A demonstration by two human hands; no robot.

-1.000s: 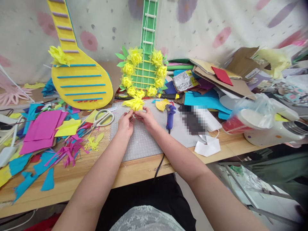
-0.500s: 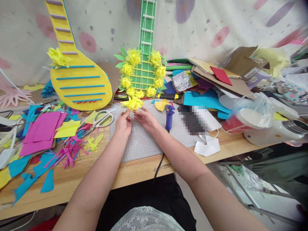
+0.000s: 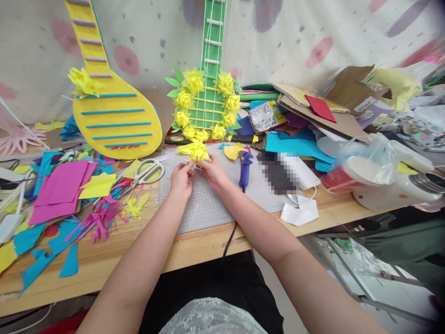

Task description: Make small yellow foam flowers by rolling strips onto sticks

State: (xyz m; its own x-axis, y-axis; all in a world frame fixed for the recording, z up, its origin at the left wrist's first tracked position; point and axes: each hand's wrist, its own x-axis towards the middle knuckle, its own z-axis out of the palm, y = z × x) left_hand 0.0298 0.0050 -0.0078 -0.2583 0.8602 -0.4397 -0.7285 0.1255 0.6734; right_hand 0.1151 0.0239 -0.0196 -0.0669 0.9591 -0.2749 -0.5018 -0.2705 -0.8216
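Note:
A yellow paper flower (image 3: 195, 150) is held just over the grey cutting mat (image 3: 205, 208). My left hand (image 3: 182, 178) pinches its lower side with thumb and forefinger. The fingers of my right hand (image 3: 210, 171) are closed at the flower's lower right; the exact grip is partly hidden. Behind the flower stands a green paper guitar (image 3: 212, 109) ringed with similar yellow flowers and strung with white cords. A blue-purple glue gun (image 3: 245, 169) stands on the mat, right of my right hand.
A yellow paper lute shape (image 3: 121, 123) leans at the back left. White-handled scissors (image 3: 149, 171) lie left of the mat, beside magenta paper (image 3: 57, 192) and coloured scraps. To the right are a face mask (image 3: 299, 211), a bagged cup (image 3: 361, 171) and stacked cardboard (image 3: 313, 111).
The flower has tilted and shifted slightly right. My right hand's fingers have drawn in from a looser, more spread pose to the flower's base. My left hand has moved slightly right.

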